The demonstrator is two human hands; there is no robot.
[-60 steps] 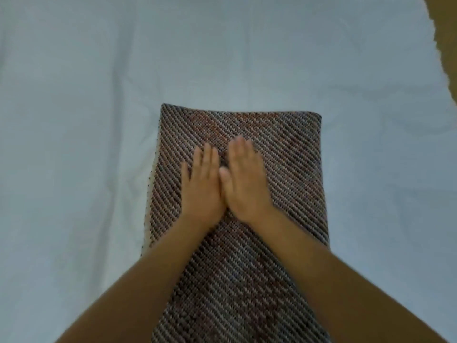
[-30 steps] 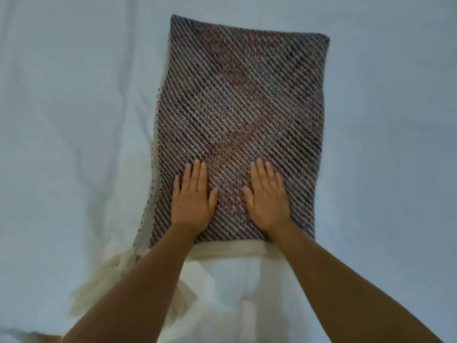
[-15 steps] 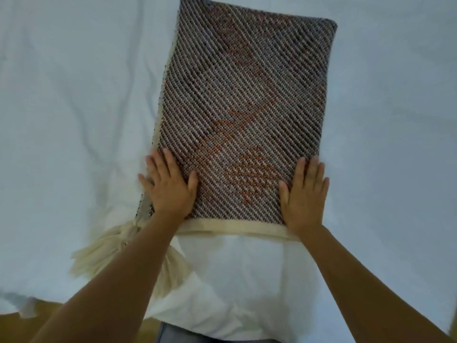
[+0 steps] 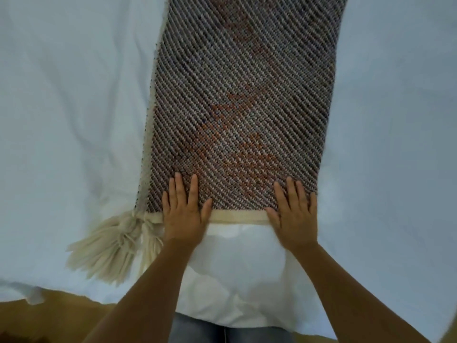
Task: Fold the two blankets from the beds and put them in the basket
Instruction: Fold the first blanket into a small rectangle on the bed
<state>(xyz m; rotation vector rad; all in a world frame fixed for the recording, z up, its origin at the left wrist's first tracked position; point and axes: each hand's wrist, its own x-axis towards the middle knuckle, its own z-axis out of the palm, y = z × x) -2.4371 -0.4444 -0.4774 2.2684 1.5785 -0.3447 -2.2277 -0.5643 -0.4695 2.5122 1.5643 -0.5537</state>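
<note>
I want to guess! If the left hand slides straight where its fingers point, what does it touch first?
Only more of the woven blanket. The left hand lies flat on its near edge, and nothing else shows ahead up to the picture's top.

Both bare forearms reach forward from below, angling slightly inward. The left grip (image 4: 184, 214) lies palm-down with straight fingers and thumb spread. The right grip (image 4: 294, 216) lies likewise, well apart from it.
</note>
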